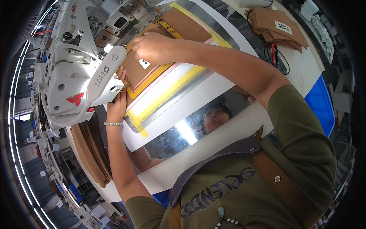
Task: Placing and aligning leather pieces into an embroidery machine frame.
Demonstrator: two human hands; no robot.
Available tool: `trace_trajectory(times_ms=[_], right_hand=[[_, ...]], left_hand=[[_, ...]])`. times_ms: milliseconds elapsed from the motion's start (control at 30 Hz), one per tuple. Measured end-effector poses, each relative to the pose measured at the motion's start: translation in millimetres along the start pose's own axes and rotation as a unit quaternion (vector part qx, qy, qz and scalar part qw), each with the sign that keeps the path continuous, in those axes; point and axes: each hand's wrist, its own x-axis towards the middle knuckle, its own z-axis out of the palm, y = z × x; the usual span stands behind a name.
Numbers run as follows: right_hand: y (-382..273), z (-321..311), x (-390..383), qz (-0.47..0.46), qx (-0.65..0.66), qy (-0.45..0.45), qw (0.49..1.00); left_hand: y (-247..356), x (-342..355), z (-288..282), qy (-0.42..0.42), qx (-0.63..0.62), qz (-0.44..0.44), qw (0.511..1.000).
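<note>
My right hand [148, 49] is on a brown panel [137, 76] with a white label [144, 63] inside a yellow-edged frame [150, 82], fingers curled together at its upper left; what they grip is hidden. My left hand [120, 89], partly hidden by the white sewing machine head [66, 99], lies at the panel's left edge with fingertips stretched upward. Beneath the frame is a white sheet with yellow tape strips [160, 108]. A second brown piece [190, 28] lies at the upper right of the frame.
A stack of labelled brown pieces [267, 28] and a red-black tool [273, 53] with a cable sit at upper right. A blue bin [318, 107] is at right. Long brown strips [89, 152] lie left. A reflective metal plate [171, 143] fronts the sheet, beside the table's edge.
</note>
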Motion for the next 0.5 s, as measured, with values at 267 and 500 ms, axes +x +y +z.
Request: trace_trajectory(times_ms=[267, 500], right_hand=[[1, 8, 2, -0.013, 0.020, 0.027, 0.999], [0, 2, -1, -0.005, 0.038, 0.013, 0.999]], left_hand=[[-9, 3, -2, -0.035, -0.002, -0.021, 0.999], [-32, 11, 3, -0.021, -0.091, -0.024, 0.995]])
